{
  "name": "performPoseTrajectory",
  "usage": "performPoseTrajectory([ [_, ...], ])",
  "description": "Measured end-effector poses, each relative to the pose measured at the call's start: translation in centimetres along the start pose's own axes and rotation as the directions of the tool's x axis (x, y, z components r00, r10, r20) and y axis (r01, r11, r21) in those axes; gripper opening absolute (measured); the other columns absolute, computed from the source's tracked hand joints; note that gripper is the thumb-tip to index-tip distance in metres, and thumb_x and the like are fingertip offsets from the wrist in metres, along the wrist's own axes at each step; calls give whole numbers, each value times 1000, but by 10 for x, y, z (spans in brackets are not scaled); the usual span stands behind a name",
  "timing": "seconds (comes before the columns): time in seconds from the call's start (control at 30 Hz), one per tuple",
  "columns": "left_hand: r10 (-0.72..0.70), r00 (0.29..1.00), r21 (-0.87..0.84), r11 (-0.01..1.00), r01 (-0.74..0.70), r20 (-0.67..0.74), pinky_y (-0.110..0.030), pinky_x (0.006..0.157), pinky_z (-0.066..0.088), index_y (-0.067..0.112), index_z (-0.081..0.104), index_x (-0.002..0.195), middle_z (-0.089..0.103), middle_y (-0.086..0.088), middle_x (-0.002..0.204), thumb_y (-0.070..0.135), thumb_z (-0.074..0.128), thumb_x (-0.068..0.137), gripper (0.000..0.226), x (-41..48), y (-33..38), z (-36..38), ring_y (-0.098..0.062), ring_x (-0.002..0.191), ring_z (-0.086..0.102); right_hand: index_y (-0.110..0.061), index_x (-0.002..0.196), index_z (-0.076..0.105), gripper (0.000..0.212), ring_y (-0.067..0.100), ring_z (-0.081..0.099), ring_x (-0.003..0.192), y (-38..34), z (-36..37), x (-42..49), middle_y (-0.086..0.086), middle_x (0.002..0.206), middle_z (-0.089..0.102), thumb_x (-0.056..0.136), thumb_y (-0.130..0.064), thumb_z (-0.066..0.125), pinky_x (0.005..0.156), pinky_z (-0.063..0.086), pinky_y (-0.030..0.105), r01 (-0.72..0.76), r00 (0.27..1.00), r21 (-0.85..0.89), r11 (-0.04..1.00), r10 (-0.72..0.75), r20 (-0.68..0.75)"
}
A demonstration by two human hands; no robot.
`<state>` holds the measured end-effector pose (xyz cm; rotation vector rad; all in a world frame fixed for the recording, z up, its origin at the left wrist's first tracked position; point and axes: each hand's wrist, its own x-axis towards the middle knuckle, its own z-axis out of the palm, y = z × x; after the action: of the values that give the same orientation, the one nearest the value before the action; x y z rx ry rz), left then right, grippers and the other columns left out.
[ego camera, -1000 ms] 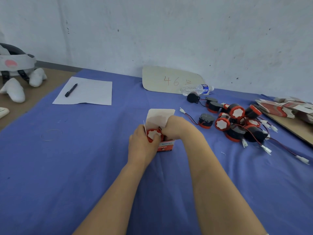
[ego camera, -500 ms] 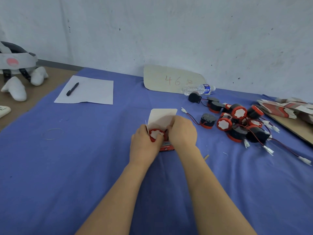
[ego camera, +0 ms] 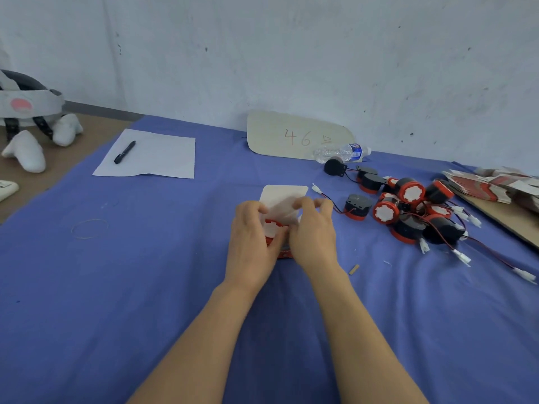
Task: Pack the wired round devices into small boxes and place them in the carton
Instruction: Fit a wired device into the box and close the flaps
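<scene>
Hands meet at the middle of the worktop (ego camera: 87, 301), which is covered with a blue cloth. Left hand (ego camera: 253, 237) grips the small box (ego camera: 285, 253) from its left side, fingers curled round the wall. Right hand (ego camera: 313, 234) holds the same box from the right, and its fingertips (ego camera: 303, 204) pinch the raised white flap (ego camera: 284, 195). Both grips are therefore clamped on the box. The flap stands open and tilts away from the person.

One round device (ego camera: 271, 227), with a red rim and a white face, sits in the mouth of the box between the two hands. Whether it is fully seated cannot be told, as the hands cover the box walls.

Further devices lie in a pile (ego camera: 408, 211) to the right, well apart from the box, with red and black wires and white connectors trailing over the cloth. A single dark device (ego camera: 357, 205) lies just beside the right hand. Flat box blanks (ego camera: 490, 186) are stacked at the far right edge.

Other items on the worktop:
- paper sheet (ego camera: 157, 158) with a black pen (ego camera: 124, 151) on it, far left
- cardboard sign (ego camera: 291, 135) marked "46", against the wall
- water bottle (ego camera: 341, 153) lying on its side in front of the sign
- rubber band (ego camera: 89, 228), left of the hands
</scene>
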<state>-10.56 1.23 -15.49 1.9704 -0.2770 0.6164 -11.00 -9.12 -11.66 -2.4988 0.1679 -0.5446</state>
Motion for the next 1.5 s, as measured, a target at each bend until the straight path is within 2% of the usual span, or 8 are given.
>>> performPoseTrajectory([
  [0.23,-106,992,-120,986,114,66,-31,89,47,16,58,113,59,3,111,12,40,99,23,9,-6,-3,-20,106,55,-12,133,41,44,24,51,109,0,4,-8,3,131,48,90,-6,50,85,41,33,95,994,146,985,-85,-76],
  [0.43,-213,976,-204,954,219,47,-12,67,40,22,31,110,50,-4,120,4,47,93,29,9,-10,-2,-16,101,52,-7,99,60,11,22,58,87,1,11,-12,0,105,50,91,-14,58,79,48,37,99,994,191,977,-89,-59],
  [0.57,-197,980,-208,958,198,25,-9,66,40,19,31,114,54,0,118,3,49,92,33,9,-10,0,-15,101,51,-12,90,66,11,20,53,96,10,13,-9,-5,92,50,88,-23,64,78,43,27,88,996,221,971,-83,-28],
  [0.73,-197,980,-191,961,201,40,-26,83,44,15,43,120,56,1,115,7,51,93,29,10,-9,-1,-19,110,51,-18,90,62,11,20,52,100,16,16,-9,-13,91,45,87,-27,67,79,42,24,74,997,325,943,-79,2],
  [0.93,-236,968,-234,939,251,89,-5,66,40,26,38,109,53,10,104,8,50,94,26,10,-7,-2,-3,92,53,-23,89,60,13,16,52,99,17,14,-7,-16,93,43,86,-32,68,72,38,17,7,996,347,938,-36,77],
  [1.23,-285,947,-256,914,315,148,-9,62,43,25,39,109,57,6,110,11,52,93,25,8,-4,-1,-2,88,55,-18,106,51,20,10,46,80,4,17,-10,-2,109,46,88,-22,60,70,38,26,-42,994,286,957,68,-83],
  [1.4,-41,997,-53,998,38,-58,-25,87,45,12,41,121,40,2,128,9,63,85,41,2,5,-2,-16,112,48,-15,102,57,16,10,50,87,10,15,-9,-1,108,54,91,-25,60,74,39,24,-40,996,333,942,66,-66],
  [1.5,84,996,134,988,-77,-42,-34,101,38,13,56,105,29,-5,146,5,59,87,20,0,7,-2,-20,126,35,-15,104,58,16,8,50,87,11,16,-10,-4,111,52,91,-24,60,74,39,22,-28,997,315,949,47,-55],
])
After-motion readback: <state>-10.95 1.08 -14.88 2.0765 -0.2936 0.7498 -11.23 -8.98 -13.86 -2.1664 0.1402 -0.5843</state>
